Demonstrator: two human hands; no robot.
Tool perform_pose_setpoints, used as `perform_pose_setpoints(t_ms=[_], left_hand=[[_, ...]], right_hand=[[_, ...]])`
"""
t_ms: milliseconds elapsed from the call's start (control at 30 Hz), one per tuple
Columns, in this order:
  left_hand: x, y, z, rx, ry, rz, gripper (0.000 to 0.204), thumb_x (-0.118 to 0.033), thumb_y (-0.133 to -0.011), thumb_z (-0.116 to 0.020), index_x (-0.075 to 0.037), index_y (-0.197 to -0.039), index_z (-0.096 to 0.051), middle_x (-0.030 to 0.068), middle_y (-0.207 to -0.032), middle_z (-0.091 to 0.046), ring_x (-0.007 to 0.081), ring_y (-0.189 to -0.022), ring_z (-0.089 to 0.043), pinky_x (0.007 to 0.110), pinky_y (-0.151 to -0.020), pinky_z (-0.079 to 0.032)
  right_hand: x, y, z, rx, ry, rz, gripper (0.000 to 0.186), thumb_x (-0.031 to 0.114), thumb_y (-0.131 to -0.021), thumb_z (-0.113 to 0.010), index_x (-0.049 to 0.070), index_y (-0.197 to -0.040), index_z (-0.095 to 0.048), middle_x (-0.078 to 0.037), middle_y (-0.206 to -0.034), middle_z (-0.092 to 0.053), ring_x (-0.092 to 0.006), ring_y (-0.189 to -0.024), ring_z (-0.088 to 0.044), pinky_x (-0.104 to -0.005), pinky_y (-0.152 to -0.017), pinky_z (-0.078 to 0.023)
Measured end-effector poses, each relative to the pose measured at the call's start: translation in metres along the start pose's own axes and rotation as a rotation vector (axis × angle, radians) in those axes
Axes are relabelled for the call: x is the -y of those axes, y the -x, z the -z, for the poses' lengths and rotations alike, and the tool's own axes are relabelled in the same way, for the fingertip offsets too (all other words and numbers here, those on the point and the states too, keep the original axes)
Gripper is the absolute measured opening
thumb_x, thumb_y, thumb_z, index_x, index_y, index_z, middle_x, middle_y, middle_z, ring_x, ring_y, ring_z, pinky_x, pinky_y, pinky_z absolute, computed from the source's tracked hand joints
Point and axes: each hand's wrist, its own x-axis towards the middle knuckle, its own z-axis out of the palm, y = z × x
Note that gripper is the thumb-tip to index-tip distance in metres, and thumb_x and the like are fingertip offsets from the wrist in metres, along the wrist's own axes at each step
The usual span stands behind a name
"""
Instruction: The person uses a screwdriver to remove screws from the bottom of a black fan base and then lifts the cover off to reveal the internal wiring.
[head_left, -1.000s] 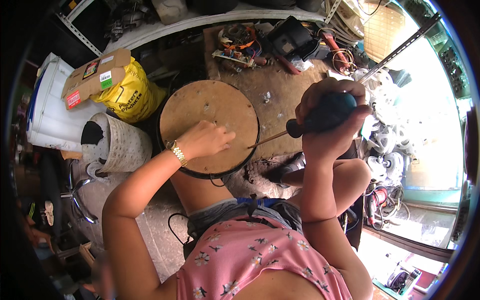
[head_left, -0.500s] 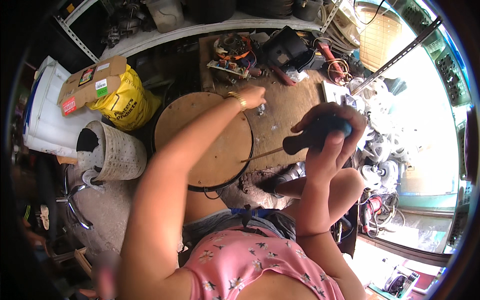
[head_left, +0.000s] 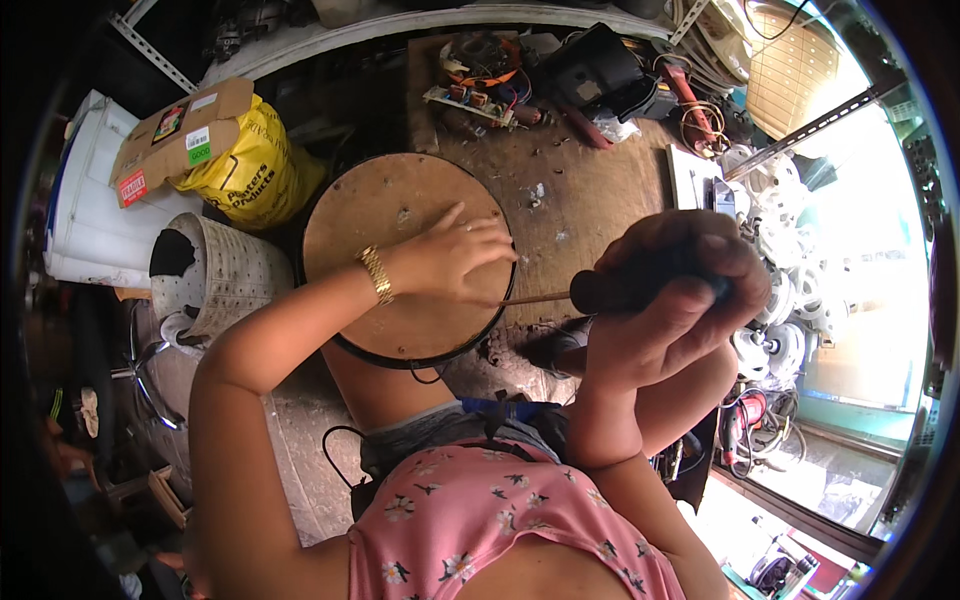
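A round wooden panel (head_left: 365,215) with a black rim rests in front of me, with small screws near its edge. My left hand (head_left: 450,260), a gold bracelet at its wrist, lies over the panel's right side with fingers spread. Wrapped in my right hand (head_left: 680,305) is a screwdriver (head_left: 595,291) with a dark handle. Its thin shaft points left, and the tip reaches the panel's right edge beside my left hand. Whether the tip sits on a screw, I cannot tell.
A wooden board (head_left: 590,190) beyond the panel carries small loose parts, a circuit board (head_left: 470,105) and a black casing (head_left: 590,70). At left stand a pale perforated bin (head_left: 240,285) and a yellow bag (head_left: 260,175) beside a cardboard box (head_left: 180,140). White motor parts (head_left: 785,345) crowd the right.
My left hand has come back from the wooden board onto the panel, its fingers spreading. My right hand, still gripping the screwdriver, has shifted slightly right.
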Motion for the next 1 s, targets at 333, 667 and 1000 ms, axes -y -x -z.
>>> perform_pose_setpoints(t_ms=[333, 667, 1000], left_hand=[[0.007, 0.007, -0.004, 0.069, -0.131, -0.026, 0.070, -0.055, -0.072, -0.072, -0.019, -0.129, -0.053, 0.0051, -0.146, -0.041, 0.0280, -0.142, -0.028, 0.064, -0.114, -0.012], [0.008, 0.008, -0.008, 0.038, -0.118, -0.040, 0.071, -0.052, -0.070, -0.075, -0.019, -0.129, -0.052, 0.0043, -0.143, -0.041, 0.0293, -0.142, -0.028, 0.066, -0.113, -0.012], [-0.010, -0.004, 0.016, -0.118, 0.423, -0.054, 0.054, -0.018, -0.077, -0.072, -0.013, -0.128, -0.055, 0.0058, -0.128, -0.057, 0.0264, -0.129, -0.047, 0.045, -0.111, -0.032]], right_hand=[[-0.051, -0.024, 0.023, 0.408, -1.005, -0.306, 0.053, 0.063, -0.092, -0.047, 0.014, -0.115, -0.051, -0.011, -0.077, -0.056, -0.0154, -0.044, -0.049, -0.0263, -0.037, -0.038], [-0.052, -0.038, 0.037, 0.232, -0.806, -0.483, 0.044, 0.049, -0.099, -0.039, 0.008, -0.112, -0.047, -0.014, -0.083, -0.057, -0.0215, -0.070, -0.056, -0.0315, -0.058, -0.046], [-0.040, -0.031, 0.011, 0.018, -0.214, -0.301, 0.044, 0.051, -0.098, -0.044, 0.009, -0.113, -0.044, -0.015, -0.088, -0.057, -0.0181, -0.067, -0.057, -0.0260, -0.050, -0.046]])
